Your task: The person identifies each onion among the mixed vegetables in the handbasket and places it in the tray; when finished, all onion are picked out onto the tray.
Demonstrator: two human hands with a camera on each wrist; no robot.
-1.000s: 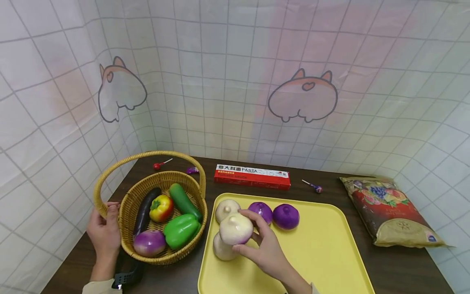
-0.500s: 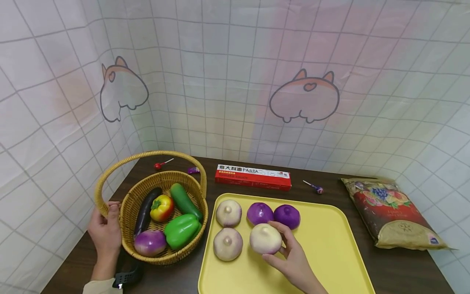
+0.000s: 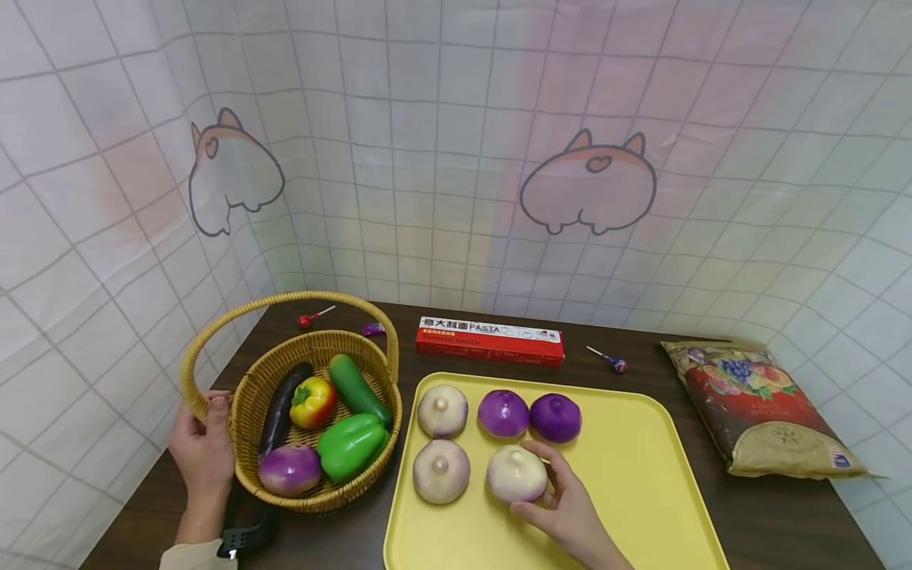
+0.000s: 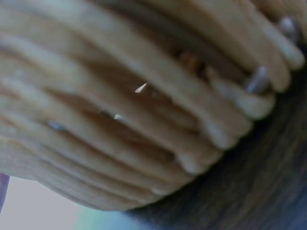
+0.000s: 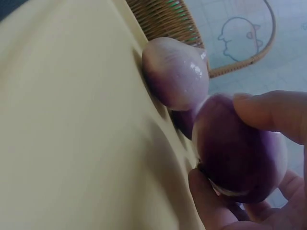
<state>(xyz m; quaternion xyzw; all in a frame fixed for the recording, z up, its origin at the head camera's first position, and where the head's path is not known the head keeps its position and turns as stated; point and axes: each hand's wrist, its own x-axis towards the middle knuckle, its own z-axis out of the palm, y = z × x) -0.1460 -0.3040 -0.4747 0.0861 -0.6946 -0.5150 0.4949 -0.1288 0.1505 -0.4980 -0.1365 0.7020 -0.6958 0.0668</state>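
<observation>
My right hand (image 3: 570, 511) holds a white-and-purple turnip (image 3: 514, 475) between thumb and fingers, low over the yellow tray (image 3: 627, 483). The same turnip (image 5: 240, 148) fills much of the right wrist view; whether it touches the tray I cannot tell. Two similar turnips stand to its left, a rear turnip (image 3: 442, 410) and a front turnip (image 3: 442, 472). Behind it sit two round purple vegetables, one (image 3: 503, 413) beside the other (image 3: 556, 418). At the left, my left hand (image 3: 203, 451) grips the foot of the wicker basket's handle (image 3: 194, 380); basket weave (image 4: 120, 105) fills the left wrist view.
Inside the basket lie an eggplant (image 3: 285, 408), a yellow-red pepper (image 3: 313, 402), a green pepper (image 3: 352, 447), a cucumber (image 3: 359, 389) and a purple-white turnip (image 3: 290, 470). A pasta box (image 3: 489, 342), lollipop (image 3: 608, 359) and printed bag (image 3: 762, 408) are beyond the tray.
My right hand has carried the turnip rightward from above the two left turnips, then slightly lower, to the tray area in front of the purple vegetables. The left hand keeps its place.
</observation>
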